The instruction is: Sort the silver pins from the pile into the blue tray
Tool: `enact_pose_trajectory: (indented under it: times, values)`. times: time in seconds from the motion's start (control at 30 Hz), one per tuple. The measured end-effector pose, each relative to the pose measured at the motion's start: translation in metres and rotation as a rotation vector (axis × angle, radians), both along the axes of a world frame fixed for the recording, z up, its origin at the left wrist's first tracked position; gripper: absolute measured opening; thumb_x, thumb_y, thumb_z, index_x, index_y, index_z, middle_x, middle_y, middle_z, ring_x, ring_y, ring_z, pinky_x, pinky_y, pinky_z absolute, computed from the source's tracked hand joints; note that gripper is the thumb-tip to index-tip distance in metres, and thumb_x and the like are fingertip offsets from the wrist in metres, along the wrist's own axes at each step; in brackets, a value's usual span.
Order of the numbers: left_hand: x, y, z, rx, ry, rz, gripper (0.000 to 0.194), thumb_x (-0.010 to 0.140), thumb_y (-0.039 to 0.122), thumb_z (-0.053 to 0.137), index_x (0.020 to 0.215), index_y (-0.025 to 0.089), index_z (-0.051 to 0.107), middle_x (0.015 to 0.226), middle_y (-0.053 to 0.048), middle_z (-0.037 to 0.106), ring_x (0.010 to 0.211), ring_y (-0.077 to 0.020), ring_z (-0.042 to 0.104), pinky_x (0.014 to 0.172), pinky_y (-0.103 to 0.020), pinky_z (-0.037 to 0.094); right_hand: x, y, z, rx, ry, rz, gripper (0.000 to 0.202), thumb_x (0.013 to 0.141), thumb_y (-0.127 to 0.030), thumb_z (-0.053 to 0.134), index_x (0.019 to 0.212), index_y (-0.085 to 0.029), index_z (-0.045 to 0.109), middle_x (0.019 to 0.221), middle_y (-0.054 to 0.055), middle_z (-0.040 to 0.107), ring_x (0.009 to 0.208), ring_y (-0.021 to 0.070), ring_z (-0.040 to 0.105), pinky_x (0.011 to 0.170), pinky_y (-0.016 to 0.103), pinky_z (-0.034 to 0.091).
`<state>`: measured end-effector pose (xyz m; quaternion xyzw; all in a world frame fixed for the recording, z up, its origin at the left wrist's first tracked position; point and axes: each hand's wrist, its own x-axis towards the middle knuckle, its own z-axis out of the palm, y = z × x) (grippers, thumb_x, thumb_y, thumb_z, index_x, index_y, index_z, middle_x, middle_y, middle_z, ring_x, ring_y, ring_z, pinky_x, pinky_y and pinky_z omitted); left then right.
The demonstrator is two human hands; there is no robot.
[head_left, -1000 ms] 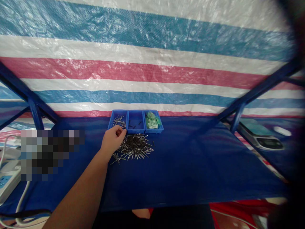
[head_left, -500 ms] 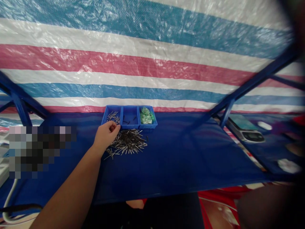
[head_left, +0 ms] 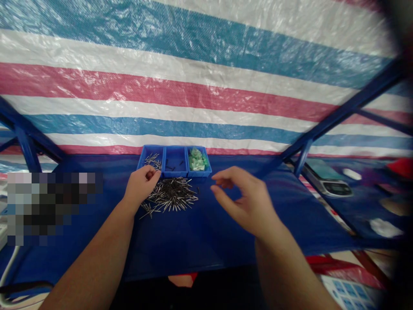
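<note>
Thin metal pins lie in a loose pile [head_left: 176, 193] on the blue table. Behind it stand three joined blue bins: the left bin [head_left: 149, 151] holds silvery pins, the middle bin [head_left: 176, 157] a few dark pieces, the right bin [head_left: 208, 165] green and clear plastic packets. My left hand [head_left: 142, 185] is at the pile's left edge, in front of the left bin, with fingers pinched together; what they hold, if anything, is too small to see. To the right of the pile, my right hand [head_left: 247, 200] hovers with thumb and fingers apart, holding nothing.
A digital scale [head_left: 337, 188] rests on another blue surface at the right, near a white item [head_left: 385, 227]. Blue metal frame bars [head_left: 325, 129] rise at both sides before a striped plastic sheet [head_left: 193, 92]. A blurred-out patch covers objects at the left.
My right hand has come into view from the lower right and is now beside the pile. My left hand has stayed in nearly the same place, still pinched.
</note>
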<state>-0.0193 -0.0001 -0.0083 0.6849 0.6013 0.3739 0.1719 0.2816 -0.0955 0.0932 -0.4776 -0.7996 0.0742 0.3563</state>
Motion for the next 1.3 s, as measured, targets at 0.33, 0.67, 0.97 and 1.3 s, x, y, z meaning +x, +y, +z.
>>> enact_pose_trajectory:
  times: [0.33, 0.67, 0.97, 1.3]
  values:
    - [0.008, -0.004, -0.001, -0.004, -0.041, -0.096, 0.029, 0.089, 0.042, 0.061, 0.07, 0.021, 0.056, 0.058, 0.004, 0.051, 0.054, -0.012, 0.048, 0.057, -0.026, 0.036, -0.022, 0.013, -0.109, -0.284, -0.19, -0.064, 0.021, 0.09, -0.019, 0.064, 0.109, -0.022, 0.069, 0.108, 0.007, 0.068, 0.103, 0.0226, 0.065, 0.093, 0.036, 0.053]
    - [0.028, -0.018, 0.007, -0.006, 0.006, -0.329, 0.027, 0.091, 0.037, 0.059, 0.071, 0.02, 0.054, 0.057, 0.004, 0.051, 0.053, -0.0116, 0.048, 0.055, -0.025, 0.033, -0.028, 0.016, -0.126, -0.225, -0.098, -0.117, 0.013, 0.094, -0.024, 0.061, 0.104, -0.021, 0.069, 0.103, 0.008, 0.066, 0.099, 0.024, 0.062, 0.093, 0.037, 0.051]
    - [0.029, -0.02, 0.004, 0.031, -0.048, -0.397, 0.028, 0.093, 0.037, 0.058, 0.071, 0.019, 0.054, 0.056, 0.005, 0.048, 0.051, -0.0103, 0.045, 0.054, -0.024, 0.033, -0.027, 0.018, -0.128, -0.207, -0.109, -0.073, 0.007, 0.095, -0.021, 0.059, 0.097, -0.021, 0.066, 0.098, 0.007, 0.065, 0.096, 0.0228, 0.061, 0.089, 0.035, 0.05]
    - [0.03, -0.023, 0.03, 0.09, 0.128, -0.503, 0.023, 0.094, 0.034, 0.057, 0.075, 0.02, 0.057, 0.059, 0.004, 0.054, 0.054, -0.011, 0.051, 0.057, -0.025, 0.035, -0.027, 0.018, -0.127, -0.176, -0.162, -0.073, 0.006, 0.096, -0.02, 0.058, 0.096, -0.02, 0.065, 0.096, 0.007, 0.064, 0.094, 0.0234, 0.06, 0.089, 0.036, 0.049]
